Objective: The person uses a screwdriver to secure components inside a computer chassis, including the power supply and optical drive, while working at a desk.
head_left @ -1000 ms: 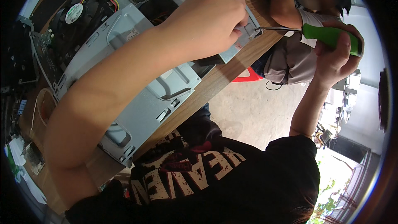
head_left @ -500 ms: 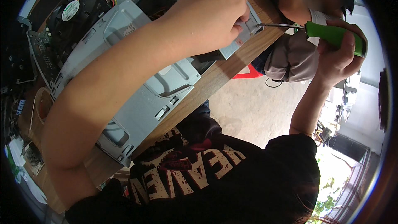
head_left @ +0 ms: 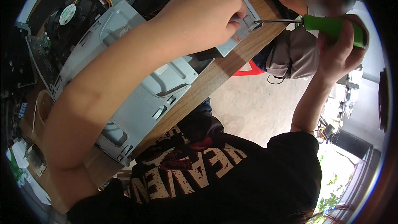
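Observation:
My right hand (head_left: 340, 54) is wrapped round the green handle of a screwdriver (head_left: 325, 26), off the table's right edge. The metal shaft runs left, and its tip meets the right edge of a grey metal power supply box (head_left: 230, 45). Over that box lies my left hand (head_left: 211, 16), its fingers curled against the top near the tip. Whatever those fingers may pinch is hidden. The box sits in an opened silver computer case (head_left: 145, 112), which my left forearm crosses. No screw can be made out at the tip.
The case lies on a wooden table (head_left: 207, 79). A black fan (head_left: 68, 14) with coloured wires sits at the case's far left. Beyond the table's right edge, another person sits near, with grey trousers (head_left: 292, 56). A red plastic object (head_left: 251, 69) stands below the table edge.
The whole view has shifted slightly. My right hand and the screwdriver handle have tilted up a little, with the tip still at the box's edge. The left hand keeps its place on the box.

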The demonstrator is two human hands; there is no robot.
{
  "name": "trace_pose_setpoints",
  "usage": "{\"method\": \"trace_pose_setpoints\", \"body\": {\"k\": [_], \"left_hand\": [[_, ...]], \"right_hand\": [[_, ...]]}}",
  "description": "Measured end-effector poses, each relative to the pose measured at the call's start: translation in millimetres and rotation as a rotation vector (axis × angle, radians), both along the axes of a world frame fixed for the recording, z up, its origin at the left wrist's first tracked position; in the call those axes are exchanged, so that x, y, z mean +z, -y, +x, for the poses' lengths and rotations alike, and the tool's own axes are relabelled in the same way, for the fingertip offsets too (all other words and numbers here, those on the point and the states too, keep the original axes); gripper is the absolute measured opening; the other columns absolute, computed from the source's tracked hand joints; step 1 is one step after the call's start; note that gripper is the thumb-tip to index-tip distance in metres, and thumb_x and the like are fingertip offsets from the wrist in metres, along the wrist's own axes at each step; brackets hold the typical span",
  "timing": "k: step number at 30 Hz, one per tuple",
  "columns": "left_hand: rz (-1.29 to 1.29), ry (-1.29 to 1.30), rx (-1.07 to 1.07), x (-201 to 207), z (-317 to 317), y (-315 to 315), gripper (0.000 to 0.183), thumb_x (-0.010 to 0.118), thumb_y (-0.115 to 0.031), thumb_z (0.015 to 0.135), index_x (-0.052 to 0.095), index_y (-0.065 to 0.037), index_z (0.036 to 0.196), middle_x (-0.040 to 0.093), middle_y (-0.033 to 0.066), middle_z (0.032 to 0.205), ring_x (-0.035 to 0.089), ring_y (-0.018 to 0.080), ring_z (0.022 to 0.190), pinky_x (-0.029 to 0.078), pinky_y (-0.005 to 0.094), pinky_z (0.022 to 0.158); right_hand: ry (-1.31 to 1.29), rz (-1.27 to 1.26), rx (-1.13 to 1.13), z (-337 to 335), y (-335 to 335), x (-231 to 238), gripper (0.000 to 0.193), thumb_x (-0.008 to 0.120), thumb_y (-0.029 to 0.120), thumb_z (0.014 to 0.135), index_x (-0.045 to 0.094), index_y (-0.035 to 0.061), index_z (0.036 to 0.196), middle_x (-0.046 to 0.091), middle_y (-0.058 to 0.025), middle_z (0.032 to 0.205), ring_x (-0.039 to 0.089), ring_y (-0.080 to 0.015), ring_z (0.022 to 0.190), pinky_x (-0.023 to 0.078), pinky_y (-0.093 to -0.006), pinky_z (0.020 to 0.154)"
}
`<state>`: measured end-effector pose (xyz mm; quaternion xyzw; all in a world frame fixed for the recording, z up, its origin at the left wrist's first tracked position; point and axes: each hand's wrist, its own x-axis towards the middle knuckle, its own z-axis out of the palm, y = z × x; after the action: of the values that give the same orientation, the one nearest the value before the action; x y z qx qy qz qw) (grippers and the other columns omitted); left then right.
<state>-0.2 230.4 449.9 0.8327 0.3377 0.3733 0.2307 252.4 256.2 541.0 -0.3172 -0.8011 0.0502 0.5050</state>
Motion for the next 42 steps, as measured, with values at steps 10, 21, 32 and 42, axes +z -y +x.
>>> {"method": "trace_pose_setpoints", "body": {"k": [10, 21, 32, 42], "left_hand": [[0.105, -0.008, 0.046, 3, 2, 3, 0.018, 0.067, -0.008, 0.082, 0.068, 0.005, 0.096, 0.066, 0.0152, 0.095, 0.065, 0.0298, 0.093, 0.052, 0.0371, 0.083], [-0.289, 0.338, 0.072, 39, 24, 3, 0.014, 0.070, -0.009, 0.085, 0.068, 0.000, 0.095, 0.066, 0.0068, 0.095, 0.065, 0.0182, 0.090, 0.052, 0.0313, 0.078], [-0.200, 0.398, 0.019, 51, 47, 0, 0.016, 0.071, -0.001, 0.085, 0.066, 0.005, 0.099, 0.069, 0.0069, 0.089, 0.066, 0.0111, 0.078, 0.054, 0.0240, 0.073], [-0.356, 0.424, -0.054, 73, 48, -9, 0.015, 0.068, 0.002, 0.087, 0.067, 0.003, 0.101, 0.068, 0.0061, 0.095, 0.066, 0.0123, 0.085, 0.055, 0.0262, 0.077]], "right_hand": [[0.133, 0.293, -0.016, -35, -19, 3, 0.033, 0.065, 0.018, 0.085, 0.052, 0.0019, 0.111, 0.056, -0.0055, 0.089, 0.054, -0.0111, 0.071, 0.046, -0.0242, 0.065], [0.287, 0.186, 0.226, -56, -1, 25, 0.036, 0.073, 0.019, 0.087, 0.056, 0.0011, 0.114, 0.061, -0.0049, 0.091, 0.058, -0.0083, 0.067, 0.044, -0.0212, 0.058], [0.527, -0.046, 0.120, -41, 27, 61, 0.033, 0.072, 0.005, 0.083, 0.058, 0.0071, 0.113, 0.066, -0.0005, 0.087, 0.057, -0.0051, 0.054, 0.044, -0.0214, 0.047], [0.474, 0.226, 0.173, -33, 8, 62, 0.033, 0.075, 0.025, 0.083, 0.065, 0.0032, 0.106, 0.067, -0.0135, 0.088, 0.064, -0.0200, 0.069, 0.050, -0.0311, 0.061]]}}
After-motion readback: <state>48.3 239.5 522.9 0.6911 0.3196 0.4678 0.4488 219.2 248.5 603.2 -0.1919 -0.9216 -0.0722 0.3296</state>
